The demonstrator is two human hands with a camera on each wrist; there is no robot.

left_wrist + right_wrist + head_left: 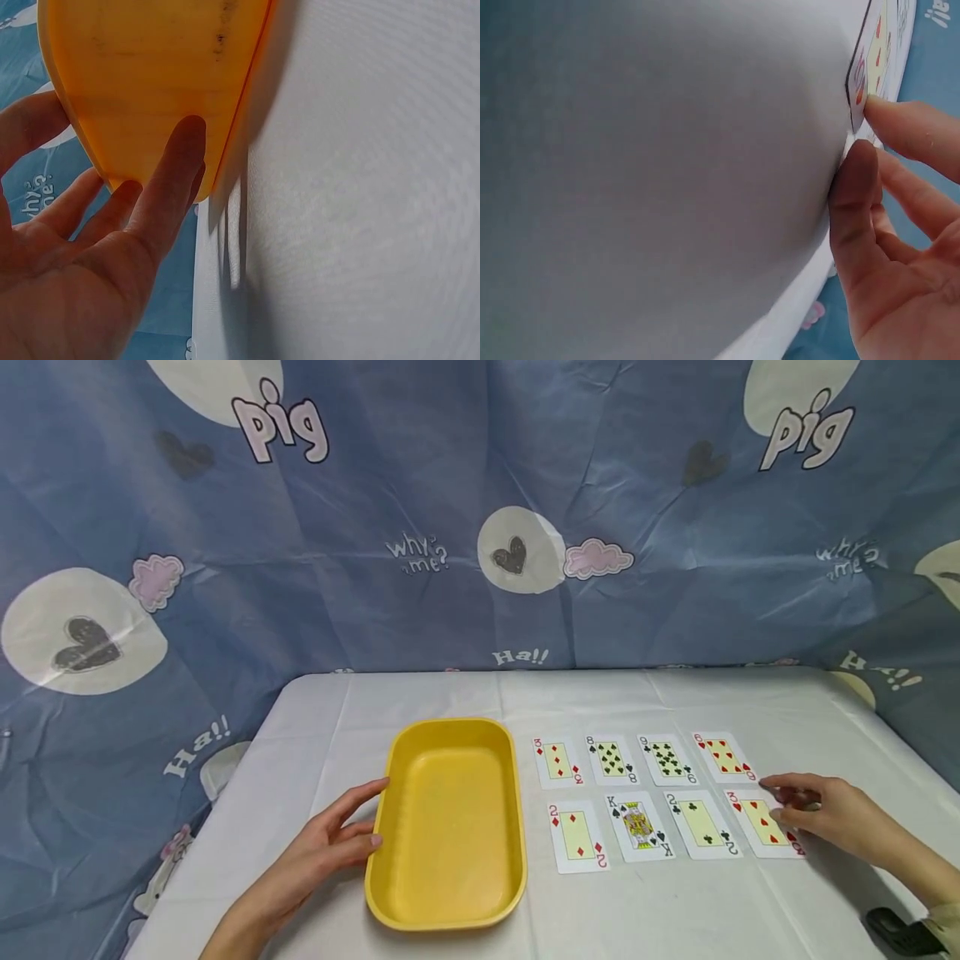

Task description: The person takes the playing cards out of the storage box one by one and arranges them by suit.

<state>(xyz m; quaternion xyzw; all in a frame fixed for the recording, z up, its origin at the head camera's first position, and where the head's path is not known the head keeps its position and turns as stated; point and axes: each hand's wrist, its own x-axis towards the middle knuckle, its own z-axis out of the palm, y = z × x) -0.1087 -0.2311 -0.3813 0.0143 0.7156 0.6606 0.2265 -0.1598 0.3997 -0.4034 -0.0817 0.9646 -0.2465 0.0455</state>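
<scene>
A yellow tray [450, 827] with a raised rim lies left of the playing cards. My left hand [322, 843] is at its left side, fingers spread and loosely bent. In the left wrist view, the fingertips [193, 131] are against the tray's outer wall. Over at the far right, my right hand [832, 814] hovers low beside the three of hearts [761, 827], the last card of the front row. Its fingertips are right at that card's right edge, thumb and forefinger apart. In the right wrist view, one fingertip overlaps the card's corner [860, 82].
Face-up cards lie in two rows right of the tray. Behind are the three of diamonds [557, 762], an eight [611, 760], a nine [667, 760] and the six of hearts [725, 757]. In front are the two of diamonds [577, 837], king [640, 827] and two of clubs [702, 824].
</scene>
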